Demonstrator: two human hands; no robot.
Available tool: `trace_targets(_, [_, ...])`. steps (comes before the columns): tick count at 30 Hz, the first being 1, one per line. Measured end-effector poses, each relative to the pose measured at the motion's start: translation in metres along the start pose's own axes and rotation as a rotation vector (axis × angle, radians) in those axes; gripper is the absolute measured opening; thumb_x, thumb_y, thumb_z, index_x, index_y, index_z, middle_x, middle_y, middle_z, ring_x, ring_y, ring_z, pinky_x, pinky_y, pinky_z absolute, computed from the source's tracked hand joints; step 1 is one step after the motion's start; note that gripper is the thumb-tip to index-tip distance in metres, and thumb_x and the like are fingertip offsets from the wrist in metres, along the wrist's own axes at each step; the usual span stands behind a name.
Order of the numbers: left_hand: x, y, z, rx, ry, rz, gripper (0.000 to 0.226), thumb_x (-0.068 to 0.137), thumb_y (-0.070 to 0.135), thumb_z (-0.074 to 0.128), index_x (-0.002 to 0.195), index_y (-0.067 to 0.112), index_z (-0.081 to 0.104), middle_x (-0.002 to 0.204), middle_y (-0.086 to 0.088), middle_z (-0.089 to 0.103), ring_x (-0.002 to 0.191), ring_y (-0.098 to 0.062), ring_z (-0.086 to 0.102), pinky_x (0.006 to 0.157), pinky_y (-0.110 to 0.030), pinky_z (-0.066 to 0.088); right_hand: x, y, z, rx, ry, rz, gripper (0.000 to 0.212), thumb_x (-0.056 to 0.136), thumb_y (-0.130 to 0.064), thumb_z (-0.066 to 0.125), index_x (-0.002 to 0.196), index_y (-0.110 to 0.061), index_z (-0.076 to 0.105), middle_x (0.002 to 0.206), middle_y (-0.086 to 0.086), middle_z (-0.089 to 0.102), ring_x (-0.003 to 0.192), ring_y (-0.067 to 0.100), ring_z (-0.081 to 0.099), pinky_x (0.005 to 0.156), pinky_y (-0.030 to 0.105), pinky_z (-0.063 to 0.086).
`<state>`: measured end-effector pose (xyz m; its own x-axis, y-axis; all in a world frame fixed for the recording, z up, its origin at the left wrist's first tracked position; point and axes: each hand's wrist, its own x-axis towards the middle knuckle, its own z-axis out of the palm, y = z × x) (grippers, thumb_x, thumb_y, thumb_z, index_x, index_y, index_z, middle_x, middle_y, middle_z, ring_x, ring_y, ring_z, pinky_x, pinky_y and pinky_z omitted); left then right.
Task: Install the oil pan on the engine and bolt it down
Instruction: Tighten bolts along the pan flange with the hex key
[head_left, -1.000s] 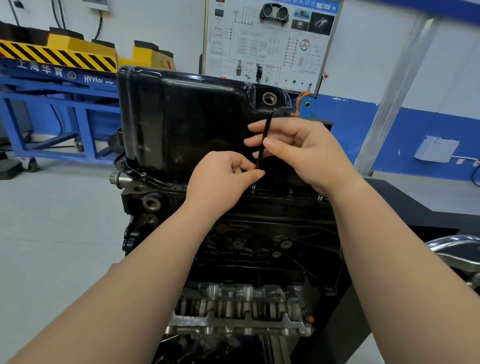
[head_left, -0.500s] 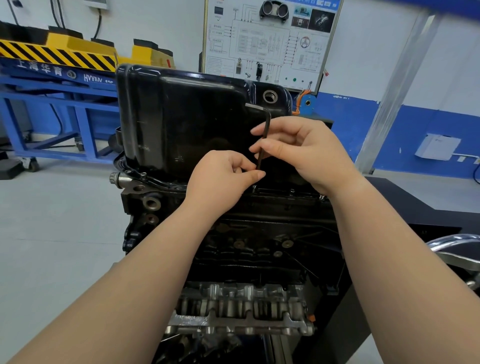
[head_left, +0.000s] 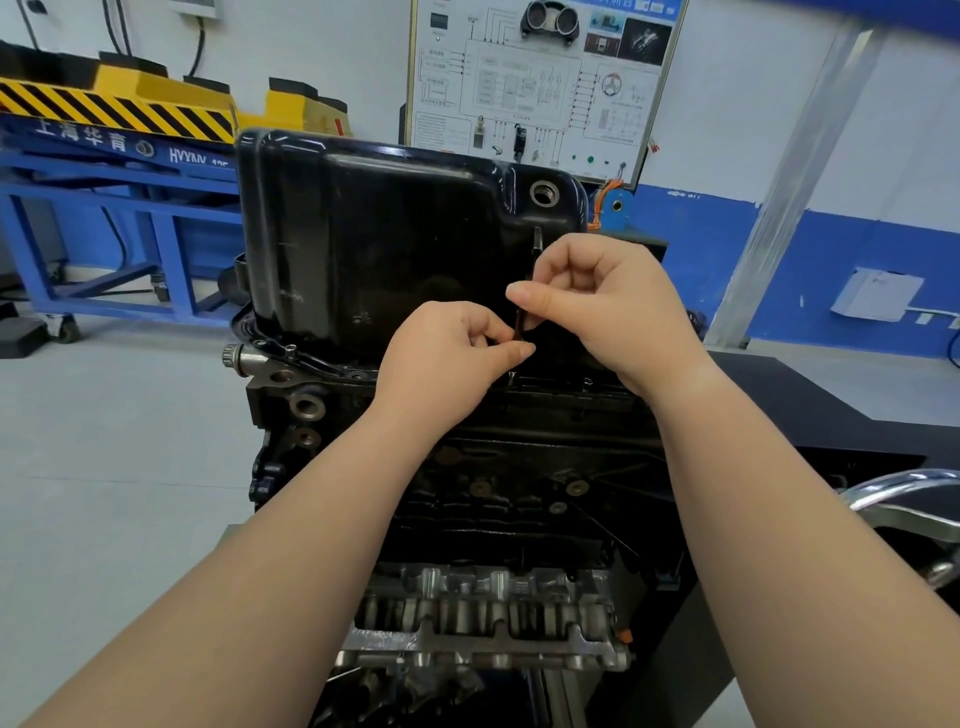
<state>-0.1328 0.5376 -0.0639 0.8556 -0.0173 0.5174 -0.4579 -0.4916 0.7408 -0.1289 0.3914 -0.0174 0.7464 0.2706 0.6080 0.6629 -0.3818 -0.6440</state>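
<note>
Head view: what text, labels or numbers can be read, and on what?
"上海华育": white characters on the blue lift beam.
"HV...": same beam, to the right; remaining characters blurred.
Diagram board: print too small to read.

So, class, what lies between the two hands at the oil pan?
A thin black hex key, upright, pinched by the left hand and right hand, in the head view.

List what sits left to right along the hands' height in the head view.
Blue lift frame → shaft stub → left hand → right hand → white wall box. Both hands pinch the hex key; oil pan overlaps them, omitted.
</note>
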Motion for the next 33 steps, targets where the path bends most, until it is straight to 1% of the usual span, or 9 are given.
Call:
trace_targets(4, [0.0008,0.0002,0.0003,0.005,-0.001,-0.006,0.018,0.079,0.034,0.071,0.064,0.031,0.062,0.037,0.016,0.045,0.038,0.001,0.042,0.052,-0.020,0.038,0.0015,-0.0019,-0.0074,0.100,-0.127,0.034,0.031,0.088,-0.009,0.062,0.118,-0.014,0.060,0.097,0.003,0.072,0.090,0.015,0.069,0.090,0.031,0.052])
trace_targets(9, [0.0001,0.0015,0.0000,0.008,0.004,0.002,0.016,0.079,0.034,0.071,0.064,0.033,0.063,0.040,0.012,0.044,0.040,0.000,0.041,0.054,-0.024,0.044,-0.0003,-0.0031,-0.0049,0.079,-0.118,0.040,0.020,0.091,-0.003,0.056,0.092,-0.019,0.068,0.085,-0.001,0.074,0.086,0.013,0.071,0.087,0.028,0.054])
trace_targets(13, [-0.0004,0.0028,-0.0013,-0.014,-0.008,-0.010,0.013,0.078,0.035,0.071,0.067,0.033,0.065,0.038,0.015,0.045,0.040,0.000,0.042,0.066,-0.033,0.052,0.0013,-0.0024,-0.0023,0.075,-0.035,0.058,0.007,0.083,-0.009,0.068,0.080,-0.016,0.067,0.075,0.004,0.072,0.077,0.022,0.071,0.082,0.036,0.057])
trace_targets(16, [-0.0004,0.0037,-0.0015,-0.012,-0.013,-0.018,0.017,0.078,0.035,0.071,0.064,0.035,0.062,0.038,0.017,0.047,0.040,0.001,0.043,0.072,-0.035,0.054,0.0015,-0.0013,-0.0013,0.015,0.021,0.050,0.015,0.077,-0.016,0.075,0.071,-0.018,0.062,0.068,0.006,0.069,0.069,0.018,0.069,0.081,0.038,0.057])
trace_targets(19, [-0.0001,0.0034,-0.0008,-0.014,-0.013,-0.014,0.017,0.079,0.034,0.071,0.064,0.033,0.063,0.037,0.016,0.047,0.039,0.000,0.042,0.065,-0.033,0.051,0.0006,-0.0021,-0.0024,0.040,-0.050,0.042,0.009,0.082,-0.014,0.070,0.089,-0.018,0.066,0.078,0.003,0.072,0.077,0.014,0.069,0.088,0.037,0.054])
trace_targets(22, [0.0006,0.0023,-0.0002,-0.011,-0.013,-0.011,0.013,0.079,0.033,0.070,0.068,0.030,0.065,0.037,0.016,0.046,0.038,0.001,0.043,0.057,-0.026,0.045,0.0005,-0.0032,-0.0069,0.077,-0.167,0.036,0.030,0.090,-0.006,0.058,0.113,-0.025,0.061,0.098,0.001,0.073,0.091,0.013,0.069,0.092,0.030,0.051])
trace_targets(25, [0.0007,0.0018,-0.0003,-0.006,-0.014,-0.012,0.012,0.079,0.033,0.070,0.069,0.031,0.066,0.037,0.017,0.046,0.039,0.001,0.043,0.059,-0.027,0.046,-0.0006,-0.0037,-0.0066,0.046,-0.158,0.024,0.024,0.091,-0.001,0.054,0.101,-0.020,0.066,0.091,0.000,0.074,0.088,0.012,0.070,0.089,0.028,0.053])
trace_targets(29, [-0.0001,0.0018,-0.0004,-0.001,-0.017,0.000,0.013,0.079,0.035,0.071,0.068,0.035,0.064,0.038,0.017,0.048,0.039,0.002,0.043,0.055,-0.023,0.044,-0.0015,-0.0016,-0.0025,0.022,-0.041,0.048,0.008,0.084,-0.008,0.066,0.082,-0.016,0.067,0.077,0.003,0.073,0.077,0.018,0.071,0.080,0.034,0.057])
trace_targets(33, [0.0005,0.0020,0.0001,0.014,-0.015,-0.006,0.012,0.077,0.037,0.071,0.068,0.033,0.064,0.038,0.016,0.046,0.040,0.001,0.043,0.057,-0.026,0.045,-0.0010,-0.0015,0.0018,-0.078,0.059,0.015,0.020,0.075,-0.018,0.077,0.068,-0.020,0.058,0.069,0.009,0.067,0.064,0.012,0.065,0.071,0.034,0.057])
